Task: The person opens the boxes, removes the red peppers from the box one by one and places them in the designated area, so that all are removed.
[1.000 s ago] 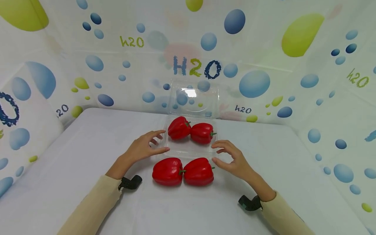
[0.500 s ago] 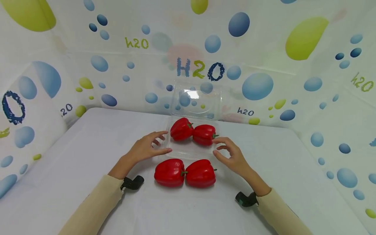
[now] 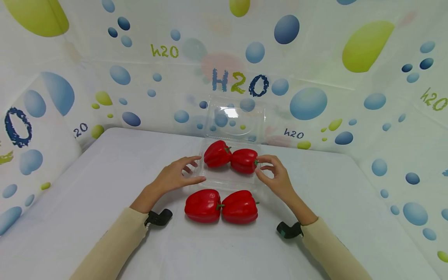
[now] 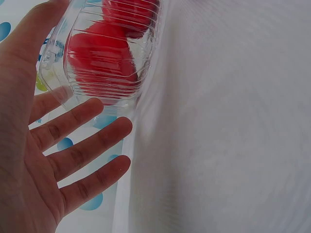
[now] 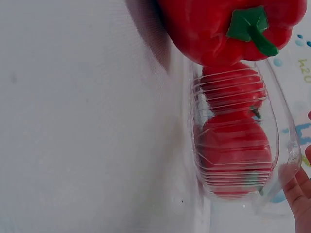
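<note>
A clear plastic clamshell container (image 3: 224,178) stands at the table's back with its lid (image 3: 235,126) raised. Two red bell peppers, one on the left (image 3: 217,154) and one on the right (image 3: 244,161), lie inside it. My left hand (image 3: 169,178) is at its left side, fingers spread; in the left wrist view some fingertips (image 4: 95,106) reach its edge. At the right rim is my right hand (image 3: 278,179), thumb and index finger apart, near the right pepper's stem. The right wrist view shows only part of that hand (image 5: 299,189); whether it touches the rim is unclear.
Two more red bell peppers, a left one (image 3: 202,206) and a right one (image 3: 240,207), lie side by side in front of the container. White cloth (image 3: 217,256) covers the table. A printed curtain (image 3: 315,50) hangs behind and at both sides.
My right hand has moved forward and inward to the container's right rim. The left hand keeps its place by the left side. The head view has shifted slightly; the peppers have not moved.
</note>
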The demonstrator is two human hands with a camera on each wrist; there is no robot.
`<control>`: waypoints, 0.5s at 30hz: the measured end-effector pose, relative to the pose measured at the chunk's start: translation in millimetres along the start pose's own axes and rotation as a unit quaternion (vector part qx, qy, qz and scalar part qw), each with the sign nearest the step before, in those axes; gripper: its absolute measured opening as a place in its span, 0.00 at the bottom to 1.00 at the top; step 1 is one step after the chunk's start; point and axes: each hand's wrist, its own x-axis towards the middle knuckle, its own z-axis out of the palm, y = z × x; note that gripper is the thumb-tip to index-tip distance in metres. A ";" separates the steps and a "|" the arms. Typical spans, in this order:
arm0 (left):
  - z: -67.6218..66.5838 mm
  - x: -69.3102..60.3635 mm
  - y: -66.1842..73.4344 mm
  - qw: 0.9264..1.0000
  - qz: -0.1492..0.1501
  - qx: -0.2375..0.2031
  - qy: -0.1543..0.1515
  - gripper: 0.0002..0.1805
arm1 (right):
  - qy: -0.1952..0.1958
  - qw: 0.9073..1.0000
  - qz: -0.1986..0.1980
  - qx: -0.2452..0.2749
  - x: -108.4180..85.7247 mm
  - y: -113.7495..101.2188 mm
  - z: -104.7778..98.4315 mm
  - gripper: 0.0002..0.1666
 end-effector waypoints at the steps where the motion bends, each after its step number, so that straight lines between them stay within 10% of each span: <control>1: 0.1 -0.6 0.0 1.000 0.001 0.000 0.001 0.46 | 0.000 1.000 0.000 0.001 0.8 1.0 0.5 0.22; 15: -0.3 0.7 -0.8 1.000 -0.007 -0.002 -0.008 0.46 | -0.015 1.000 0.017 -0.010 14.6 12.9 6.4 0.24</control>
